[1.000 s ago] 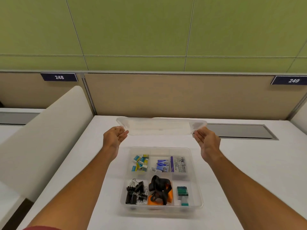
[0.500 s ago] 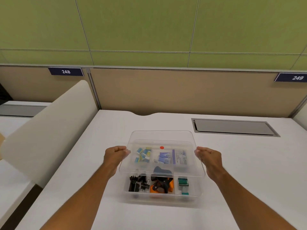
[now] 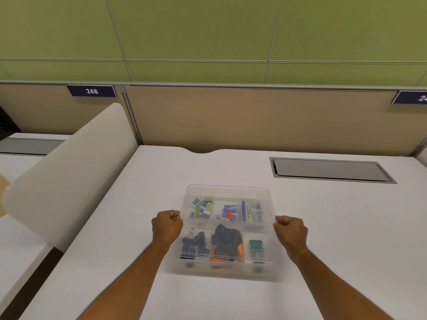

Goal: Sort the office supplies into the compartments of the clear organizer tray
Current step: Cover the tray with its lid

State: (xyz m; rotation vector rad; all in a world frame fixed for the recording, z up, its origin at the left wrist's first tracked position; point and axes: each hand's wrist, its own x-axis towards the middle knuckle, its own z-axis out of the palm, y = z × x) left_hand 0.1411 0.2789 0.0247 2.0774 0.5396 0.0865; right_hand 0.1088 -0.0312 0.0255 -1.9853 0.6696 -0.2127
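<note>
Now gripping the clear lid (image 3: 227, 192) at both side edges, left hand (image 3: 166, 225) and right hand (image 3: 290, 229) curled shut on it, holding it over the tray (image 3: 221, 271) sitting between them on the white surface (image 3: 346, 239).

Bare desk (image 3: 335, 227) all around; clear lid (image 3: 227, 192) blocks the tray's compartments.

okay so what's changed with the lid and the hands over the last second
The clear lid came down from above the desk's far side onto the organizer tray. The left hand and right hand followed, fingers now curled at its side edges. The supplies stayed in their compartments.
</note>
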